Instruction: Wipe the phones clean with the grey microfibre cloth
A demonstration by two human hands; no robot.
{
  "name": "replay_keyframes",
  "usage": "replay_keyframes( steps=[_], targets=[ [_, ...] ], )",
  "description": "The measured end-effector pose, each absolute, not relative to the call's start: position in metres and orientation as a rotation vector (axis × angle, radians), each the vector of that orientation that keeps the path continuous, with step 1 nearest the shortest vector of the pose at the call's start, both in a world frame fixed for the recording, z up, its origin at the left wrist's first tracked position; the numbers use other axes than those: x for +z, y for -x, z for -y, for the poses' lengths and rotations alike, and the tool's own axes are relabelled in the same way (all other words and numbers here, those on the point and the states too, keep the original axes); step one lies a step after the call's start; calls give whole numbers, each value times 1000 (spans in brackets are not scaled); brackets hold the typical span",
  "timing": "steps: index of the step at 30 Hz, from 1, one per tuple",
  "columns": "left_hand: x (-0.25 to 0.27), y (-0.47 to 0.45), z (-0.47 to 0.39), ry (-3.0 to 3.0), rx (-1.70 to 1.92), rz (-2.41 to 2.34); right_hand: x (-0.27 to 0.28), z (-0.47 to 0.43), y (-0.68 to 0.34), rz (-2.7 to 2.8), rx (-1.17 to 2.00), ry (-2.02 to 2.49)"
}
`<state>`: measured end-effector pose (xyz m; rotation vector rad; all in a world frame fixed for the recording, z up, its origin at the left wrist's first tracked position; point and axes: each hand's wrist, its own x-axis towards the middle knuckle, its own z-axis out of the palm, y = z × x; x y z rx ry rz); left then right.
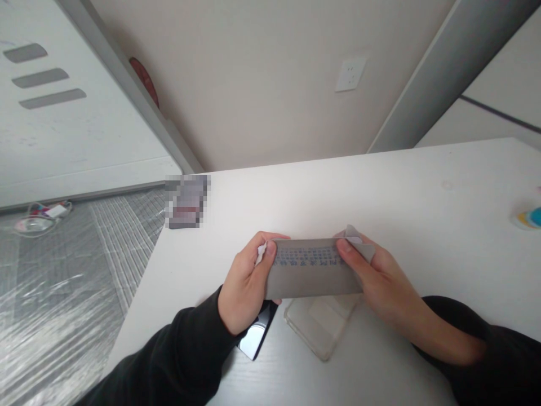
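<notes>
Both hands hold a grey cloth (pixel 313 285) printed with small rows of blue characters, stretched above the white table. My left hand (pixel 249 276) pinches its left end, the thumb on the near face. At the other end my right hand (pixel 372 270) grips it the same way, and a corner of the cloth sticks up beside the thumb. Under my left wrist lies a dark, glossy smartphone (pixel 261 330), partly covered by the hand. A clear phone case (pixel 319 332) rests on the table below the cloth, its far part hidden behind it.
On the white table (pixel 380 192), a blurred-out rectangular item (pixel 188 202) sits at the far left edge. A blue and yellow object (pixel 533 218) stands at the far right. The wall behind carries a power socket (pixel 351 73). Plastic sheeting (pixel 84 270) covers the floor at left.
</notes>
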<state>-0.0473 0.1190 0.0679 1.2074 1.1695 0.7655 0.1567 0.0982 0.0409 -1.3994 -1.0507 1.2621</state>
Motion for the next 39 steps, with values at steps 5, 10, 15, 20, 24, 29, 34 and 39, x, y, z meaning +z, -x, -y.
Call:
replay_keyframes(
  steps=[5, 10, 15, 20, 24, 29, 34, 39],
  targets=[
    [63, 53, -123, -1270, 866, -1205, 36, -97, -156, 946, 1349, 1328],
    [67, 61, -123, -1830, 1208, -1253, 31, -99, -156, 924, 1306, 1313],
    [72, 47, -103, -2878, 910, -921, 43, -93, -150, 1025, 1269, 1333],
    [63, 38, -107, -2968, 500, -993, 53, -79, -144, 1098, 1359, 1311],
    [61, 41, -115, -2936, 465, -1010, 57, -79, -147, 1061, 1477, 1300],
    [65, 45, -115, -2950, 462, -936, 58, -84, -154, 1077, 1496, 1230],
    [69, 57, -119, -2477, 708, -832, 63, -89, -158, 993, 1437, 1078],
    [77, 60, -124, -1273, 921, -868, 67, -95, -162, 935, 1374, 1063]
  ],
)
